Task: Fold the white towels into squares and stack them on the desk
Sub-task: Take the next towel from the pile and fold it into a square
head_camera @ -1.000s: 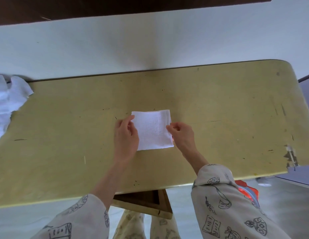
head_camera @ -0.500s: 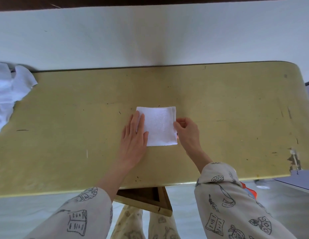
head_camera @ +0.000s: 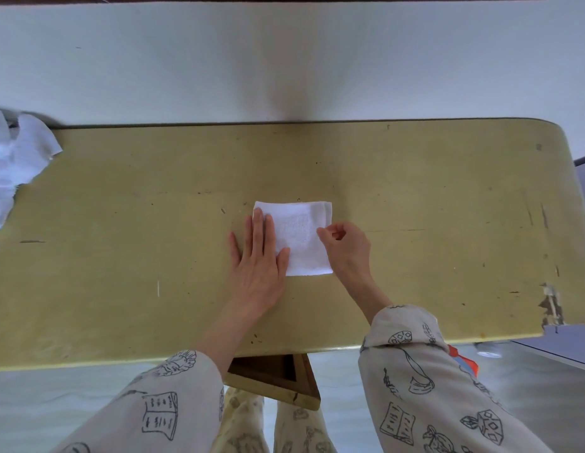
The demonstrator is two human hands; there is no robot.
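Head view looks down on the yellow desk [head_camera: 415,197], where a folded white towel [head_camera: 300,233] lies square at its middle. Her left hand [head_camera: 258,256] presses flat on its left edge, fingers straight. The right hand [head_camera: 348,246] pinches its right edge with curled fingers. Loose white towels [head_camera: 13,165] sit heaped at the desk's far left.

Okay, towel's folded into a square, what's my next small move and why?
Probably lift both hands away: the folded towel already lies square on the desk, left hand flat on it. Then reach for the unfolded towels at the left edge.
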